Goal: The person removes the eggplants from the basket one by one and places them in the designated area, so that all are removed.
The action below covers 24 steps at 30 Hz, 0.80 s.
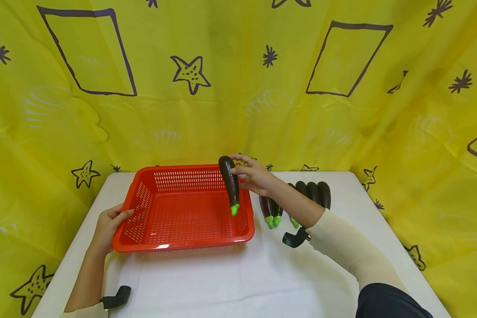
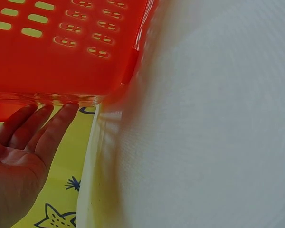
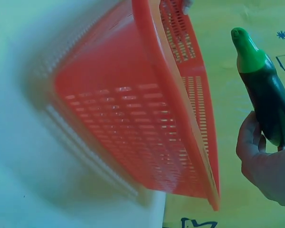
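A red plastic basket (image 1: 183, 244) with slotted walls stands on the white table, nothing lying inside it. At its left end my left hand (image 1: 105, 227) grips the rim, thumb over the top; the left wrist view has the fingers (image 2: 47, 128) under the rim. My right hand (image 1: 258, 176) holds a dark eggplant (image 1: 229, 181) over the basket's right end, its green stem end pointing down in the head view. In the right wrist view, fingers and thumb hold the eggplant (image 3: 266, 95) by its rounded end, beside the basket's wall (image 3: 118, 104).
Right of the basket, more eggplants (image 1: 266, 210) lie side by side on the table (image 1: 278, 274), several of them (image 1: 324, 194) partly behind my right forearm. A yellow curtain (image 1: 230, 119) with dark drawings hangs round the table's back and sides.
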Tool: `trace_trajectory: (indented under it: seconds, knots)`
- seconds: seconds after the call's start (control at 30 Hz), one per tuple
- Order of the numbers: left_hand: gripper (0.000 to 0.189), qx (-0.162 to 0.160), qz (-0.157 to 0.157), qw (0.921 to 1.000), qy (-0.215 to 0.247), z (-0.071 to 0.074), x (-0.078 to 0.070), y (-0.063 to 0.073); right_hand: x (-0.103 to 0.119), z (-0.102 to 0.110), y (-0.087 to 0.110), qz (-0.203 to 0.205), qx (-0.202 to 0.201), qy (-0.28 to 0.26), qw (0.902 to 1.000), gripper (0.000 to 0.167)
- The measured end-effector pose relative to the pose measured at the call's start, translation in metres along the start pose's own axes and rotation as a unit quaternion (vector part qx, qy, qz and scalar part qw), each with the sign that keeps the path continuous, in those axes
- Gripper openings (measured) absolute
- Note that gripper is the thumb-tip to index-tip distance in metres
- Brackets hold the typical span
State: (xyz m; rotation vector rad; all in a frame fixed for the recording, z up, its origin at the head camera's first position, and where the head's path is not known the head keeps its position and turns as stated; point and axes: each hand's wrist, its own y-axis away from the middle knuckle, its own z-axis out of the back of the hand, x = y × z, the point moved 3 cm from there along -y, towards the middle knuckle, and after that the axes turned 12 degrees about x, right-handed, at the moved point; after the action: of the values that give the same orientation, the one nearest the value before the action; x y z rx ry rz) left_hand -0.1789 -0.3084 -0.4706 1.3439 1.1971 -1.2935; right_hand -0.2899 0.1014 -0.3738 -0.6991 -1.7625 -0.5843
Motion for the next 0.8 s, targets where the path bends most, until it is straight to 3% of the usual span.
trace_trajectory:
  seconds: [0.2,0.33,0.67,0.8]
  knots:
    - [0.029,0.011,-0.008,0.9999,-0.005,-0.001,-0.001,0.002,0.003,0.01,0.016,-0.004,-0.03,-0.007,0.9995,0.046]
    - [0.033,0.013,-0.006,0.9999,-0.007,-0.001,-0.002,0.002,0.002,0.019,0.025,-0.004,-0.044,-0.019,0.9988,0.045]
    - [0.023,0.019,-0.013,0.9997,0.007,0.0,-0.001,0.001,-0.001,0.033,0.043,0.01,-0.035,-0.032,0.9988,0.043]
    - [0.021,0.019,-0.014,0.9997,0.009,-0.001,-0.001,0.002,-0.004,0.039,0.052,0.008,-0.05,-0.025,0.9984,0.046]
